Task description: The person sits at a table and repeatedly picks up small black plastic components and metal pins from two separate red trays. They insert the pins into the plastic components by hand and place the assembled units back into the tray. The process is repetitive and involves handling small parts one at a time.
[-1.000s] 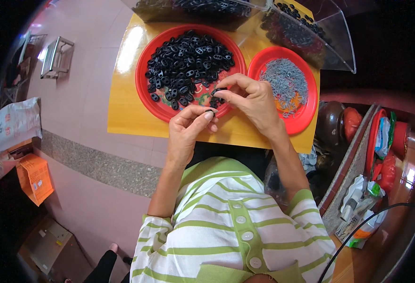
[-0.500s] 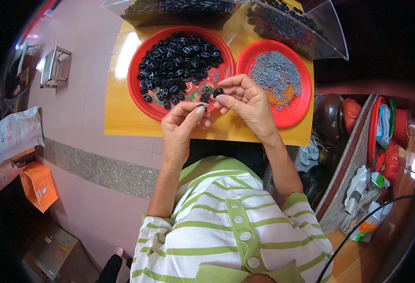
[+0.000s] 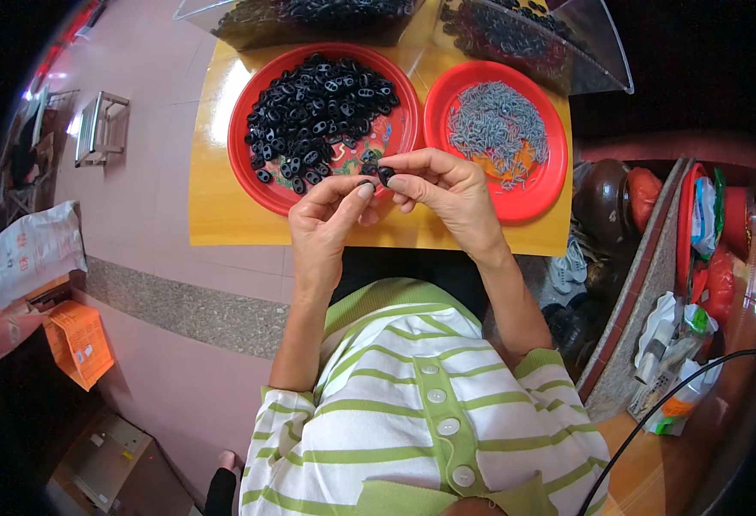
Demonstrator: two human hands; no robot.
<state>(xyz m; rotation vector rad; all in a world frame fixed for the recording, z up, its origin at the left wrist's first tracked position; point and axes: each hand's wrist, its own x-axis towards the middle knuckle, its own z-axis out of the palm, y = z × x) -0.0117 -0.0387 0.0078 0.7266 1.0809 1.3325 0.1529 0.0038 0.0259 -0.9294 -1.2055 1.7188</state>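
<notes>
Over the near edge of the yellow table (image 3: 249, 230), my two hands almost meet at the fingertips. My right hand (image 3: 455, 202) pinches a small black oval plastic piece (image 3: 385, 175) between thumb and forefinger. A small dark piece (image 3: 365, 182) is in the pinch of my left hand (image 3: 326, 219); its shape is mostly covered by the fingers. Behind them a round red tray (image 3: 237, 159) holds a heap of black two-holed plastic pieces (image 3: 318, 107). On the right, a smaller red plate (image 3: 557, 168) carries a pile of small grey metal screw-like parts (image 3: 498, 125).
Two clear plastic bins with black pieces stand at the table's back, one bin (image 3: 597, 56) at the right. A metal stool (image 3: 98, 129), a white sack (image 3: 38, 249) and an orange bag (image 3: 79, 344) are left. Jars (image 3: 601, 193) and a black cable (image 3: 653, 408) are right.
My right hand has come slightly down and left, bringing its black piece closer to my left fingertips. My left hand has shifted a little up and left. The whole view has shifted slightly.
</notes>
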